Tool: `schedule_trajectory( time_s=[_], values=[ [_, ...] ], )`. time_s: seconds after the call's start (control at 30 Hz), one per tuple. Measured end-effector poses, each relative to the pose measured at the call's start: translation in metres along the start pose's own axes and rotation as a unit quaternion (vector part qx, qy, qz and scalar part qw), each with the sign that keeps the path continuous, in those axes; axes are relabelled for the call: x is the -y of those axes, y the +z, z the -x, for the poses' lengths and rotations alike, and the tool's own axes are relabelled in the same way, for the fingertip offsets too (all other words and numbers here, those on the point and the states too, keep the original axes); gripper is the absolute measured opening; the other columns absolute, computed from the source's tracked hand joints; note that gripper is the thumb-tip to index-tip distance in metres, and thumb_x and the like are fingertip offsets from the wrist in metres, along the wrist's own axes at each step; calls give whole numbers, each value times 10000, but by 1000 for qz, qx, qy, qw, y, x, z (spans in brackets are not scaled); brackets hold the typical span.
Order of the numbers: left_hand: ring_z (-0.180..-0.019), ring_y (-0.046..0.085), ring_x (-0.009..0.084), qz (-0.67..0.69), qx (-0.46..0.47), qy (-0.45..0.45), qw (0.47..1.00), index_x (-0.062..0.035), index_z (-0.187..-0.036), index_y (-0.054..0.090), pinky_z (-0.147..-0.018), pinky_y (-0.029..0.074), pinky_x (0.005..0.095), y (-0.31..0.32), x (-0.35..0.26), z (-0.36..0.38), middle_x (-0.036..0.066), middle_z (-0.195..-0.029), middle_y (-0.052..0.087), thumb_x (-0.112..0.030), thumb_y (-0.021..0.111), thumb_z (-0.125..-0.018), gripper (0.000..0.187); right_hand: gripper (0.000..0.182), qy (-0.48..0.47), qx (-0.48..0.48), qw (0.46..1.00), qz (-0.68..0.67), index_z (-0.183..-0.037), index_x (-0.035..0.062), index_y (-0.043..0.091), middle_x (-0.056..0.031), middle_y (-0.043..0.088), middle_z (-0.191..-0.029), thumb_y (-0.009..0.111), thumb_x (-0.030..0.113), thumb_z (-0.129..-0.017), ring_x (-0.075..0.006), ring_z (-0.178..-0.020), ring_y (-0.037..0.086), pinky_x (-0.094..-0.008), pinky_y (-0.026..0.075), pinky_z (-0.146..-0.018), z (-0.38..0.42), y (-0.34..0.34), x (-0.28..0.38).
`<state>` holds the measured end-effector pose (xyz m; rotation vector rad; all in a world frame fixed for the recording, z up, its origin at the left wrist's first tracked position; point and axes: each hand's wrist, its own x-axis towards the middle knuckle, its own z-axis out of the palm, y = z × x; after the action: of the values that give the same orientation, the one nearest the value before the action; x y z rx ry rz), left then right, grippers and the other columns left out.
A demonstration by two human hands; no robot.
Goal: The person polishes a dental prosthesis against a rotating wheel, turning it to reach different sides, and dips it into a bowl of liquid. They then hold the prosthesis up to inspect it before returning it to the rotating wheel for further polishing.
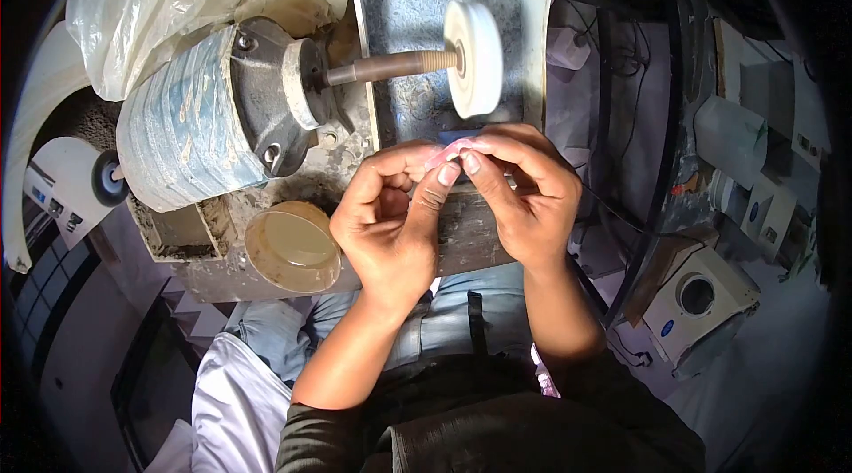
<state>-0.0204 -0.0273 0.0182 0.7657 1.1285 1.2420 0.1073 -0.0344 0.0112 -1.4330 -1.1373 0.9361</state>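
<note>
1 small curved pink piece point(453, 150); left fingers point(404, 161) and right fingers point(519, 154) pinching it, near table point(470, 238) edge, gap to white wheel point(485, 60).

Pink piece point(453, 150), white wheel point(484, 60), brown shaft point(390, 67), pale-blue motor point(182, 131) with cream streaks, tan bowl point(297, 281).

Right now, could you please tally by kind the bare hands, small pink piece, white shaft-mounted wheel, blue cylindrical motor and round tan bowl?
Bare hands (left hand, right hand): 2
Small curved pink piece: 1
Thick round white wheel: 1
Blue cylindrical motor: 1
Round tan bowl: 1
Total: 6
</note>
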Motion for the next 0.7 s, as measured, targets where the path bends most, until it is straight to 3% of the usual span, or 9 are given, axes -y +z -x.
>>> schedule_trajectory(
  time_s=[0.17,0.4,0.5,0.57,0.7],
  values=[
    [-876,646,149,29,20,-33,999,80,-1048,587,-810,525,267,-4,5,-2,146,-971,668,70,598,-872,177,140,-11,-12,1000,-5,-955,6,696,-72,656,-886,686,-11,-817,-100,-732,609,-209,467,-596,-1,0,-3],
    [-883,652,169,79,34,-13,996,88,-1082,579,-824,522,284,-4,10,-4,165,-991,669,37,554,-910,181,170,-82,2,991,103,-966,0,694,-99,675,-884,689,-35,-800,-97,-710,599,-213,453,-574,-6,-4,6],
    [-878,650,171,81,40,4,996,91,-1087,579,-828,518,286,-2,7,-7,167,-986,670,20,541,-923,183,174,-98,2,989,112,-966,-1,693,-99,680,-884,688,-39,-796,-118,-721,619,-225,468,-576,-7,-3,6],
    [-877,648,170,61,39,4,997,94,-1083,582,-822,516,279,-2,5,-6,168,-986,670,12,530,-932,180,157,-122,-4,982,145,-910,-42,688,-136,673,-839,702,-69,-756,-207,-747,644,-280,499,-667,-8,-3,8],
    [-873,648,168,57,32,-6,998,94,-1071,587,-814,515,273,-1,10,-7,166,-977,673,11,525,-934,172,188,-172,10,969,177,-960,-12,689,-118,681,-887,696,-43,-774,-209,-764,654,-279,509,-653,-8,-8,-1]
  ],
)
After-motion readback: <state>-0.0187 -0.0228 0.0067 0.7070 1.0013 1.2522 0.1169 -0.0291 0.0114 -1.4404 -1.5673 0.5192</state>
